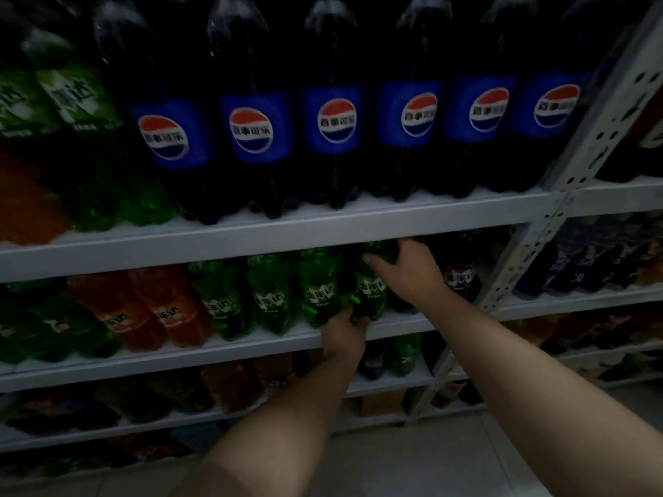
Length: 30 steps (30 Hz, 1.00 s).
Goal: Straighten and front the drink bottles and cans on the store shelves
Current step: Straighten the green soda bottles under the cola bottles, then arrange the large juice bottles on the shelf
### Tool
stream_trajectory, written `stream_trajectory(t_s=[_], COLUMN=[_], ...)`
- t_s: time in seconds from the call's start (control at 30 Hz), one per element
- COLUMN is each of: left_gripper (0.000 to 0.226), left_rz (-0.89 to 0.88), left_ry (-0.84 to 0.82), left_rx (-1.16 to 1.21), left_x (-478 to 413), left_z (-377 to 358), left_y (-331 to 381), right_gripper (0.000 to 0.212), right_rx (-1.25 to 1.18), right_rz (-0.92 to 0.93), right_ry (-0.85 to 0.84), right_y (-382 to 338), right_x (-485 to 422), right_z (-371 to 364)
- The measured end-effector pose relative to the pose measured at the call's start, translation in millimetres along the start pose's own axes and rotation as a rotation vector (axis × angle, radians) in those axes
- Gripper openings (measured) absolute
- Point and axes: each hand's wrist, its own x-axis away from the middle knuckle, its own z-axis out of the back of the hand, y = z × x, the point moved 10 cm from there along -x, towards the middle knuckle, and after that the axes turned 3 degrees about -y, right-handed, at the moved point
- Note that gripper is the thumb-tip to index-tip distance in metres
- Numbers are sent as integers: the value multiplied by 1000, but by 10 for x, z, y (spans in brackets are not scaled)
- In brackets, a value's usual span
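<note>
Fronting: green bottle [367,292], last of 4 green ones on the middle shelf [251,347]
Left hand [344,331]: closed around the bottle's base at the shelf edge
Right hand [412,267]: gripping its upper part, just under the shelf above
Next: probably a twist so the label faces out, level with its neighbours

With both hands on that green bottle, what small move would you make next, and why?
Probably turn the green bottle so its label faces out like its neighbours. The right hand grips its shoulder, the left hand its base, and its label looks angled away.
</note>
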Motion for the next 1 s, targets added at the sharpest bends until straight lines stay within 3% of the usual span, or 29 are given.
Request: stream_trajectory(t_s=[0.17,0.37,0.57,0.7,0.8,1.0], left_gripper=[28,26,25,15,11,12], left_rz=[-12,-29,-52,-84,-53,135], left_ry=[-72,-50,64,236,379,501], left_rx=[-144,-38,114,220,249,303], left_x=[60,139,213,283,365,491], left_z=[89,551,1510,2358,2964,3623], left_y=[151,259,267,129,-155,-1120], right_gripper=[44,19,16,9,8,13], right_rx=[77,178,109,44,59,113], right_rz=[-28,120,389,489,528,504], right_ry=[-12,253,141,48,-31,-257], right_y=[-40,-373,-1364,-1858,-2003,-1872], right_x=[33,527,506,437,481,688], right_z=[-9,143,-303,-695,-1093,-1961])
